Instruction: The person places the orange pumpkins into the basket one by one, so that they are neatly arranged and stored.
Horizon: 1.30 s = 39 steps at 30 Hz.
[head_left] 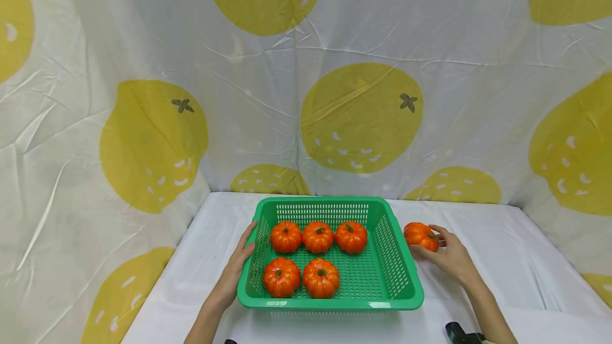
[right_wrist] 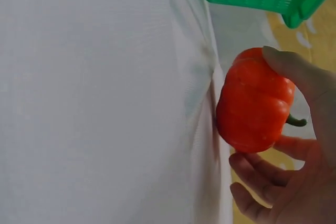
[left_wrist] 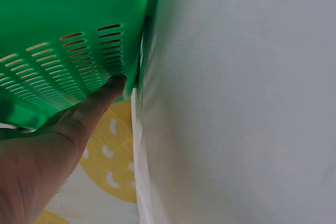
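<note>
A green plastic basket (head_left: 368, 305) stands on the white cloth, with several small orange-red pumpkins inside: a back row of three, including a pumpkin (head_left: 351, 237) at its right end, and a front row of two, including a pumpkin (head_left: 321, 278) near the middle. My left hand (head_left: 235, 263) rests against the basket's left side, its thumb (left_wrist: 100, 100) extended along the slotted wall in the left wrist view. Right of the basket, my right hand (head_left: 448, 256) pinches another small pumpkin (right_wrist: 254, 103) between thumb and fingers. Its green stem points toward the palm.
White cloth (head_left: 497, 259) covers the table. Behind and at both sides hang pale curtains (head_left: 258, 121) printed with yellow lemons. A black object (head_left: 461, 333) sits by the right wrist at the lower edge. The basket's right wall stands beside the held pumpkin.
</note>
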Each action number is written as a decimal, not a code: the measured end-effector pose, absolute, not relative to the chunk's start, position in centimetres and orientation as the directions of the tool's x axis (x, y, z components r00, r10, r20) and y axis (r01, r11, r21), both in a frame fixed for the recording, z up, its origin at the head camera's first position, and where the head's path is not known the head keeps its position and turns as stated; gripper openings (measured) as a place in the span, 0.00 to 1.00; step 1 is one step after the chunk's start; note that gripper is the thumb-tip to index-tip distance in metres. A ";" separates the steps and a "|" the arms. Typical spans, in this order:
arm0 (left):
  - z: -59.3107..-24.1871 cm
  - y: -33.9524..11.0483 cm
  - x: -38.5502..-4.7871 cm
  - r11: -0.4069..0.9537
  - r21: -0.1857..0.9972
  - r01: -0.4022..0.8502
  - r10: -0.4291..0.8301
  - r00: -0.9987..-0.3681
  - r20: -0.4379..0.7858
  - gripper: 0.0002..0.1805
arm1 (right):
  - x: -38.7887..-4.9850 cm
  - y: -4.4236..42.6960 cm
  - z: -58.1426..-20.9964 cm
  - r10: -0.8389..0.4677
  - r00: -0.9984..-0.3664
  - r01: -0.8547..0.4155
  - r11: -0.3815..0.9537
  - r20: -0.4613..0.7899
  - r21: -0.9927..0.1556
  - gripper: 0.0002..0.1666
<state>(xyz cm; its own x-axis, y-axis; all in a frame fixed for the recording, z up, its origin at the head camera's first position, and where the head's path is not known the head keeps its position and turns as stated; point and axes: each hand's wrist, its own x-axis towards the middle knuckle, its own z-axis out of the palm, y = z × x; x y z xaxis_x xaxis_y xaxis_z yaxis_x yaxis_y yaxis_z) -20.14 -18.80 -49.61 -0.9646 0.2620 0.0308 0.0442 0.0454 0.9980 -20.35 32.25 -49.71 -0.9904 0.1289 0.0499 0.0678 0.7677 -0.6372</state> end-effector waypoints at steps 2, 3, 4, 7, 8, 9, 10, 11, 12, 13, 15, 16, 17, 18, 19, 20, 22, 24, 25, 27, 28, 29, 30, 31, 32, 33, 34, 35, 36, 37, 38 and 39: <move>-49.6 -18.8 -20.1 0.046 0.998 0.044 0.261 -0.965 0.030 0.30 | -20.5 32.1 -49.8 0.142 -0.989 0.089 0.765 0.033 -0.638 0.56; -49.6 -18.8 -20.2 0.046 0.998 0.044 0.261 -0.965 0.030 0.30 | -20.6 32.0 -49.9 0.148 -0.989 0.096 0.763 0.027 -0.640 0.57; -49.6 -18.8 -20.2 0.047 0.998 0.045 0.261 -0.965 0.031 0.30 | -20.6 32.0 -49.9 0.152 -0.988 0.102 0.761 0.022 -0.641 0.57; -49.6 -18.8 -20.2 0.049 0.998 0.047 0.261 -0.965 0.033 0.29 | -20.6 31.9 -49.9 0.152 -0.988 0.107 0.753 0.013 -0.649 0.57; -49.7 -18.8 -20.2 0.051 0.998 0.047 0.260 -0.965 0.032 0.29 | -20.5 31.9 -49.8 0.147 -0.989 0.106 0.751 0.009 -0.652 0.56; -49.7 -18.8 -20.2 0.050 0.998 0.046 0.260 -0.965 0.031 0.29 | -20.4 32.0 -49.8 0.143 -0.990 0.103 0.749 0.008 -0.655 0.56; -49.6 -18.8 -20.2 0.051 0.998 0.045 0.261 -0.965 0.030 0.29 | -20.3 32.0 -49.6 0.138 -0.990 0.098 0.748 0.009 -0.656 0.55; -49.6 -18.8 -20.2 0.049 0.998 0.043 0.261 -0.965 0.029 0.29 | -20.2 32.1 -49.5 0.135 -0.991 0.092 0.746 0.014 -0.659 0.54; -49.6 -18.8 -20.2 0.048 0.998 0.042 0.261 -0.965 0.028 0.30 | -20.1 32.1 -49.3 0.131 -0.991 0.082 0.746 0.025 -0.661 0.53; -49.6 -18.8 -20.2 0.048 0.998 0.040 0.261 -0.965 0.026 0.30 | -20.0 32.2 -49.2 0.131 -0.991 0.073 0.745 0.038 -0.663 0.52; -49.5 -18.8 -20.2 0.045 0.998 0.038 0.262 -0.965 0.025 0.30 | -19.9 32.3 -48.8 0.133 -0.989 0.056 0.736 0.064 -0.674 0.50; -49.5 -18.8 -20.2 0.044 0.998 0.039 0.263 -0.964 0.026 0.30 | -19.8 32.4 -48.7 0.136 -0.988 0.050 0.730 0.073 -0.681 0.50; -49.5 -18.8 -20.2 0.043 0.998 0.040 0.264 -0.964 0.027 0.30 | -19.8 32.4 -48.5 0.139 -0.987 0.045 0.724 0.082 -0.689 0.49; -49.5 -18.8 -20.2 0.043 0.998 0.041 0.264 -0.964 0.028 0.30 | -19.8 32.5 -48.3 0.142 -0.986 0.040 0.719 0.090 -0.694 0.49; -49.5 -18.8 -20.2 0.043 0.998 0.042 0.265 -0.964 0.029 0.30 | -19.8 32.5 -48.2 0.146 -0.985 0.039 0.713 0.093 -0.700 0.49; -49.4 -18.8 -20.2 0.043 0.998 0.043 0.265 -0.964 0.030 0.30 | -19.8 32.6 -48.0 0.150 -0.984 0.039 0.711 0.097 -0.702 0.49; -49.4 -18.8 -20.2 0.043 0.998 0.045 0.265 -0.964 0.032 0.30 | -19.7 32.5 -47.7 0.159 -0.982 0.040 0.710 0.104 -0.703 0.49; -49.5 -18.8 -20.1 0.045 0.998 0.045 0.265 -0.964 0.031 0.30 | -19.6 32.4 -47.4 0.165 -0.979 0.035 0.713 0.120 -0.700 0.48; -49.5 -18.9 -20.1 0.042 0.998 0.043 0.266 -0.963 0.031 0.30 | -19.5 32.4 -47.2 0.167 -0.978 0.031 0.713 0.127 -0.700 0.48; -49.6 -18.9 -20.1 0.037 0.998 0.042 0.268 -0.963 0.030 0.30 | -19.3 32.2 -46.8 0.171 -0.974 0.017 0.710 0.149 -0.704 0.47; -49.6 -18.9 -20.1 0.035 0.999 0.040 0.267 -0.963 0.030 0.30 | -19.2 32.1 -46.6 0.171 -0.972 0.006 0.710 0.163 -0.704 0.46; -49.7 -18.9 -20.1 0.032 0.999 0.040 0.268 -0.963 0.030 0.30 | -19.1 32.0 -46.3 0.167 -0.970 -0.007 0.710 0.178 -0.704 0.46; -49.7 -18.9 -20.1 0.030 0.999 0.038 0.267 -0.963 0.029 0.30 | -19.0 31.8 -46.0 0.164 -0.967 -0.022 0.711 0.196 -0.703 0.45; -49.7 -18.9 -20.1 0.028 0.999 0.035 0.265 -0.964 0.027 0.30 | -18.9 31.7 -45.7 0.160 -0.963 -0.039 0.711 0.215 -0.702 0.44; -49.7 -18.9 -20.1 0.030 0.999 0.035 0.264 -0.964 0.026 0.30 | -18.8 31.5 -45.4 0.154 -0.959 -0.058 0.712 0.236 -0.700 0.43; -49.7 -18.9 -20.1 0.031 0.999 0.034 0.262 -0.965 0.025 0.30 | -18.7 31.3 -45.1 0.147 -0.955 -0.077 0.713 0.256 -0.697 0.43; -49.7 -18.9 -20.1 0.034 0.999 0.035 0.261 -0.965 0.025 0.30 | -18.6 31.1 -44.7 0.138 -0.951 -0.099 0.713 0.277 -0.695 0.42; -49.7 -18.9 -20.1 0.035 0.999 0.032 0.259 -0.966 0.022 0.30 | -18.5 30.8 -44.4 0.127 -0.947 -0.121 0.713 0.297 -0.691 0.41; -49.7 -18.9 -20.1 0.039 0.999 0.032 0.259 -0.966 0.021 0.30 | -18.3 30.4 -44.0 0.116 -0.942 -0.142 0.711 0.313 -0.689 0.41; -49.7 -18.9 -20.1 0.040 0.999 0.031 0.257 -0.966 0.020 0.30 | -18.1 30.0 -43.6 0.105 -0.940 -0.160 0.706 0.326 -0.690 0.41; -49.7 -18.9 -20.1 0.043 0.999 0.032 0.258 -0.966 0.020 0.30 | -17.8 29.6 -43.1 0.094 -0.940 -0.172 0.701 0.329 -0.692 0.41; -49.6 -18.9 -20.1 0.045 0.998 0.034 0.258 -0.966 0.021 0.30 | -17.6 29.2 -42.7 0.080 -0.941 -0.182 0.696 0.328 -0.695 0.41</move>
<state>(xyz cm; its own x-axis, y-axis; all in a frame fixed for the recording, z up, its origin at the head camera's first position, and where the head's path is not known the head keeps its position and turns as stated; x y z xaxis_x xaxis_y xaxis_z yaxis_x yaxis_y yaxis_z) -20.11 -18.87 -49.63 -0.9660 0.2576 0.0210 0.0336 0.0447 0.9984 -17.60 29.19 -42.68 -0.9414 0.0804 0.3276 -0.1824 0.6955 -0.6949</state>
